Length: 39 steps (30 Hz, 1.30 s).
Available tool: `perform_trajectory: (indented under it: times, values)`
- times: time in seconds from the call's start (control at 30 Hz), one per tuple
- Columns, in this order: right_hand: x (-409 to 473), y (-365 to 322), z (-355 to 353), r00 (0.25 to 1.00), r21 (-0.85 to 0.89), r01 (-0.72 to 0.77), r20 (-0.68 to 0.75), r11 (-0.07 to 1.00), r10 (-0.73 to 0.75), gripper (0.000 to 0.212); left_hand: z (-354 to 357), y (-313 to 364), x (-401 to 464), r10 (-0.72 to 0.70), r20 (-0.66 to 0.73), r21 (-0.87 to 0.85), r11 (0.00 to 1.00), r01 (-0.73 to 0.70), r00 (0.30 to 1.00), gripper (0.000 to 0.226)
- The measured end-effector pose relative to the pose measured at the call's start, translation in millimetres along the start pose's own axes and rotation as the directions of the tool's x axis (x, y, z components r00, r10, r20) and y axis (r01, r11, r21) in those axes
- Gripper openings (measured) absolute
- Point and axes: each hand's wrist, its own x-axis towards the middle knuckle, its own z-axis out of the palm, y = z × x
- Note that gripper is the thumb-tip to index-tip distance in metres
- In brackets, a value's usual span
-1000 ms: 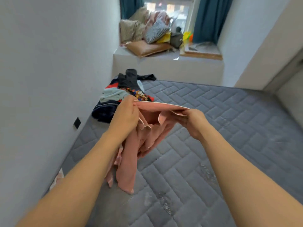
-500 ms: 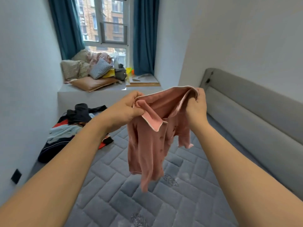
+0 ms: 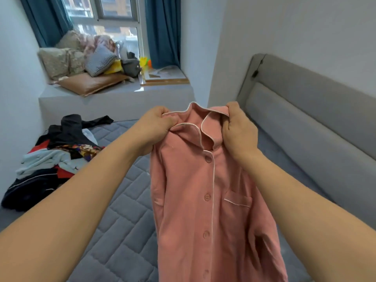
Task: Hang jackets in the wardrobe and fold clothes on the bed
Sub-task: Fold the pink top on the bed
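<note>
- One pink shirt hangs in the air in front of us, over the gray bed. It is held up, not lying down.
- Its long way runs up and down. The collar is at the top and the rest hangs down past the bottom of the picture. The front faces us.
- We count four buttons in a row down the middle and one pocket on the right side, with thin white trim on the collar, front edge and pocket.
- Two hands hold it. Our left hand has its fingers curled tight around the left side of the collar. Our right hand pinches the right side of the collar with curled fingers.
- One pile of clothes lies on the bed, near the left wall and well apart from the shirt. It has black, light blue, red and dark blue pieces mixed up. We cannot count them.
- One gray headboard runs along the right side of the bed.
- One window ledge sits past the bed with a heap of pillows on it. Two blue curtains hang beside the window.
</note>
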Motion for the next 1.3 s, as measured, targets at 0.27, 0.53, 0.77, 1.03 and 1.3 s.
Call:
perform_trajectory:
  times: [0.27, 0.53, 0.77, 1.03, 1.3]
  values:
    - [27.0, 128.9, 242.2, 0.961, -0.132, -0.040, 0.268, 0.991, 0.074, 0.033, 60.0, -199.8, 191.4, -0.303, -0.157, -0.133, 0.950, 0.284, 0.940, 0.006]
    - [-204.4, 178.7, 455.7, 0.751, -0.158, -0.146, 0.625, 0.977, 0.213, 0.064, 79.1, -539.8, 109.3, -0.750, -0.121, 0.582, 0.477, 0.659, 0.650, 0.099]
    - [-372.9, 193.0, 553.7, 0.701, -0.313, -0.015, 0.674, 0.950, 0.233, 0.064, 117.4, -650.9, 35.2, -0.528, -0.144, 0.920, 0.240, 0.310, 0.837, 0.067]
    - [-376.6, 188.7, 557.6, 0.722, -0.372, -0.019, 0.637, 0.928, 0.270, 0.068, 94.0, -638.1, 0.0, -0.483, -0.017, 0.926, 0.324, 0.196, 0.876, 0.055]
    - [-367.2, 164.0, 544.3, 0.672, -0.462, 0.028, 0.665, 0.886, 0.325, 0.070, 20.5, -642.4, -23.7, -0.748, -0.038, 0.401, 0.596, 0.696, 0.663, 0.014]
